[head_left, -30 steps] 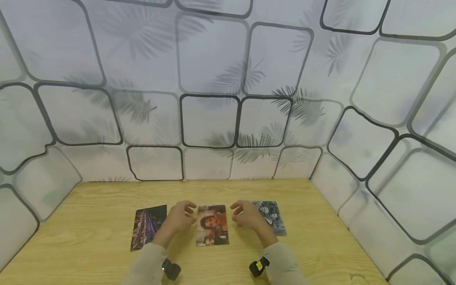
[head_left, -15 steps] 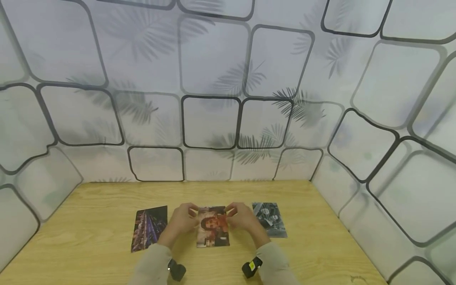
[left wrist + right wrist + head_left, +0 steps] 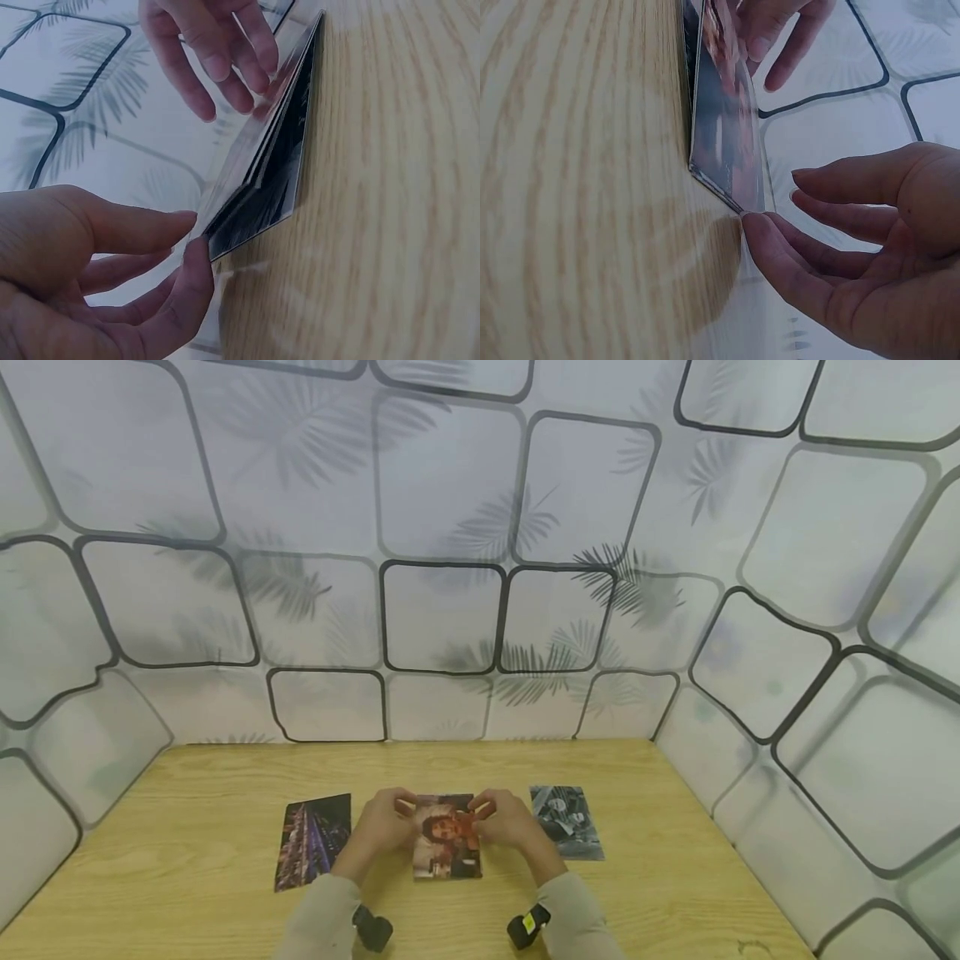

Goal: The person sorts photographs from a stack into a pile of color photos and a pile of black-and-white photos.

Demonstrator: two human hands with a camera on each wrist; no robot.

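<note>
In the head view, a colour print of a person lies in the middle of the wooden table, on top of a small stack of photos (image 3: 447, 847). The left wrist view shows several thin layers fanned apart, one with a dark face. My left hand (image 3: 386, 821) pinches the stack's left side at a corner, thumb and fingertip close together there. My right hand (image 3: 510, 820) is at the right side; one fingertip touches the corner in the right wrist view, while the other fingers (image 3: 847, 176) stand apart from it.
A dark photo with purple streaks (image 3: 311, 841) lies to the left on the wooden table (image 3: 210, 843). To the right lies a black-and-white photo (image 3: 567, 823). Patterned white walls (image 3: 442, 618) rise behind and beside the table.
Both hands have come inward from either side to the edges of the middle photo stack. The right fingers have shifted slightly further over it. The two outer photos stay put.
</note>
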